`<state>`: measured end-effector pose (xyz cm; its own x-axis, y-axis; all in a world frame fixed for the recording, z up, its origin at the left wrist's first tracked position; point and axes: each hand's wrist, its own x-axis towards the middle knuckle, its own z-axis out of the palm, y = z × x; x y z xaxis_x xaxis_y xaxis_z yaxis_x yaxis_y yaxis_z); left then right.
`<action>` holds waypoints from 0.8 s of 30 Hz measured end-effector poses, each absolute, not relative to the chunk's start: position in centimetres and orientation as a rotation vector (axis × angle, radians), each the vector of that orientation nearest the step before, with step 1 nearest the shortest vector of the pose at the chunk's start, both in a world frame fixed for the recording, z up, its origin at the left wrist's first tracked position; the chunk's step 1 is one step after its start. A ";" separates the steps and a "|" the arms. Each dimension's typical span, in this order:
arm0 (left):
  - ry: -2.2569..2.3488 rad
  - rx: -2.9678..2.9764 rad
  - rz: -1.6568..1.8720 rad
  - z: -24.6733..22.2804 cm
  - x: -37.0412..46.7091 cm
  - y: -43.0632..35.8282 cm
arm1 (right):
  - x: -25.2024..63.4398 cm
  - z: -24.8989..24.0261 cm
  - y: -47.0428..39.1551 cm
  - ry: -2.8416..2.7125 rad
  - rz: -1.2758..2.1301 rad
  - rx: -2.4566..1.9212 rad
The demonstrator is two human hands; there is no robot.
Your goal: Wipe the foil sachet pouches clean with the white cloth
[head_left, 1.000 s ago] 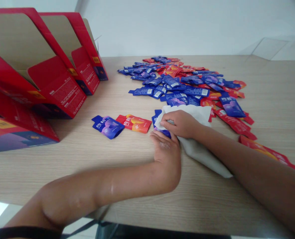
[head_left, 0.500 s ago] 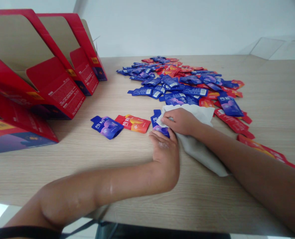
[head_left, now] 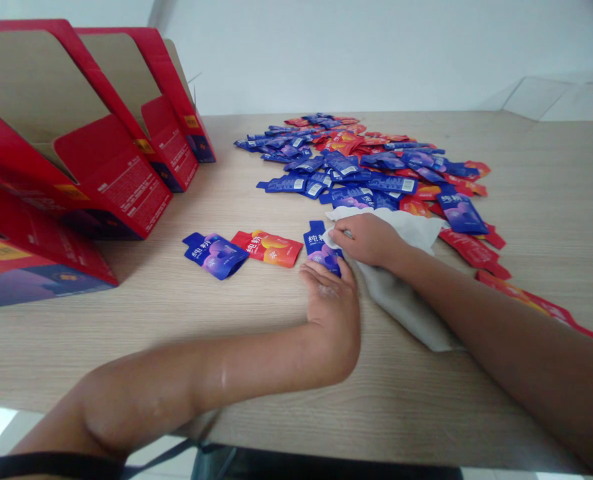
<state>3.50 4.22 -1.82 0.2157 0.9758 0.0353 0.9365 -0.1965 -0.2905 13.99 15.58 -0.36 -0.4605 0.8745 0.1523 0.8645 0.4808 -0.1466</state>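
Note:
A blue sachet (head_left: 322, 254) with a purple fruit print lies flat on the table, its spout end pointing away from me. My left hand (head_left: 329, 288) grips its lower end, fingers pressed on it. Bunched in my closed right hand (head_left: 365, 240) is a white cloth (head_left: 412, 230), one part touching the sachet's upper right and the rest trailing down to the right. To the left lie a red-orange sachet (head_left: 272, 249) and another blue sachet (head_left: 216, 256), overlapping slightly at their ends.
A spread pile of blue and red sachets (head_left: 346, 163) covers the back middle. More red sachets (head_left: 541, 303) run along the right beneath my forearm. Several open red cartons (head_left: 121, 180) stand at the left. The wooden table (head_left: 256, 307) meets a white wall behind.
My right hand has shifted slightly right with the cloth, uncovering more of the blue sachet's front. My left hand and the sachet stay in place.

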 end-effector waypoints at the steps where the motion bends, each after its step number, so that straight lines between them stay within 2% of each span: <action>1: -1.804 -2.236 0.240 -1.8 3.5 4.2 | 14.1 -0.4 15.7 -2.511 0.056 -1.519; 6: -1.803 -2.234 0.289 -1.5 3.5 4.2 | 14.4 -0.7 15.8 -2.425 0.021 -1.520; 11: -1.792 -2.242 0.317 -1.4 3.5 4.2 | 14.3 -0.2 15.1 -2.264 0.057 -1.339; 17: -1.793 -2.225 0.273 -1.6 3.6 4.3 | 13.6 -0.4 14.4 -2.559 0.188 -1.008; 24: -1.838 -2.242 0.180 -1.5 3.5 4.2 | 13.7 -0.5 14.9 -2.584 0.164 -1.175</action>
